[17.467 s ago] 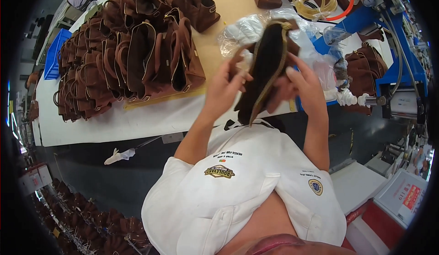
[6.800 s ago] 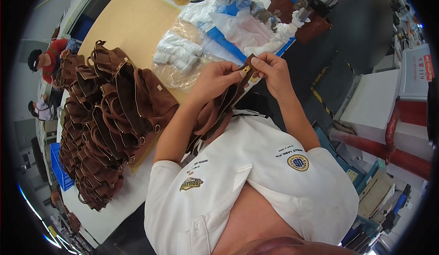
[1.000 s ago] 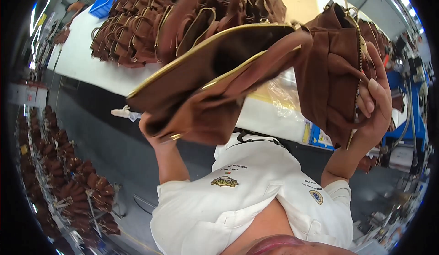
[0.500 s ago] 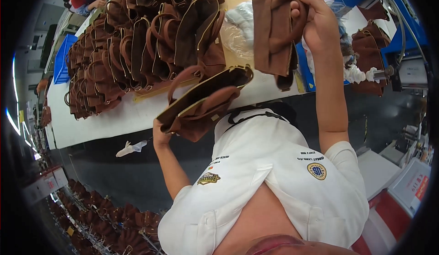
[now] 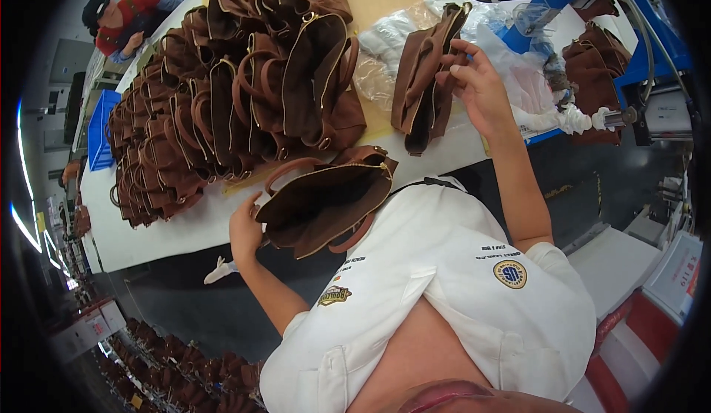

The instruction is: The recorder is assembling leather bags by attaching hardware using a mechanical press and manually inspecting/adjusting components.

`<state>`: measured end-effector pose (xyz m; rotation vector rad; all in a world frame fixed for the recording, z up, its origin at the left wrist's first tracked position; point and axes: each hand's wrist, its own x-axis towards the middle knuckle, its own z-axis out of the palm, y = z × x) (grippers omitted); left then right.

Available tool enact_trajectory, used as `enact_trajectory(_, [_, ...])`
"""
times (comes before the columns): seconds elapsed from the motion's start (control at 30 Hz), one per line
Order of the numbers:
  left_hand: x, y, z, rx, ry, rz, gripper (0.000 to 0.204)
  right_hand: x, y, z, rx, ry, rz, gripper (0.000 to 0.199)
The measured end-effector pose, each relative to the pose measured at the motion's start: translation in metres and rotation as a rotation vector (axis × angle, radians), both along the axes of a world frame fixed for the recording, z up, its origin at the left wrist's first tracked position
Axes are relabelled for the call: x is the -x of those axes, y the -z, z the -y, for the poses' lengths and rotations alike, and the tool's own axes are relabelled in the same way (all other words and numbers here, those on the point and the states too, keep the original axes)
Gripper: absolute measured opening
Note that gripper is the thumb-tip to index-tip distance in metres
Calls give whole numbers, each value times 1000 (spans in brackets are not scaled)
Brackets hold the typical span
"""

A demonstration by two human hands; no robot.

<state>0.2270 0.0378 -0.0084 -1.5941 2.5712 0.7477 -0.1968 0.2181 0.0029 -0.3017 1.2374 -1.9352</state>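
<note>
Weight is the worry here: the left hand (image 5: 246, 229) is closed on the near end of an open brown handbag (image 5: 326, 198), which hangs past the white table edge (image 5: 170, 231) at about six o'clock from the big heap, mouth gaping upward with its gold-edged rim showing. Only that one grip seems to carry it, fingers curled round the bag's end, so a slackening could tip it toward the dark floor below. At one o'clock from that bag, the right hand (image 5: 478, 91) pinches the upper edge of a folded brown bag (image 5: 424, 80) stood on end on the table, thumb and fingertips closed on the seam; it looks lightly held and could flop over onto the clear plastic wrapping (image 5: 511, 57) just beside it. The heap of brown handbags (image 5: 222, 94) at eleven o'clock leans, handles interlocked, and a nudge from the hanging bag might drag one off.
</note>
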Motion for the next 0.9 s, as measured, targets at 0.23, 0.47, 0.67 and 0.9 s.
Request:
enact_trajectory(0.23, [69,-50,-11,-36,-136,-659,20,6,-2,4,52,6,59,32])
enact_trajectory(0.47, [183,-54,-14,-383,398,-764,44,-25,-33,40,421,-61,121,17])
enact_trajectory(0.67, [263,-53,16,-246,652,-540,57,-29,-2,11,199,-252,94,22])
enact_trajectory(0.9, [343,-26,12,305,918,-426,62,-32,23,-61,181,-333,-56,46])
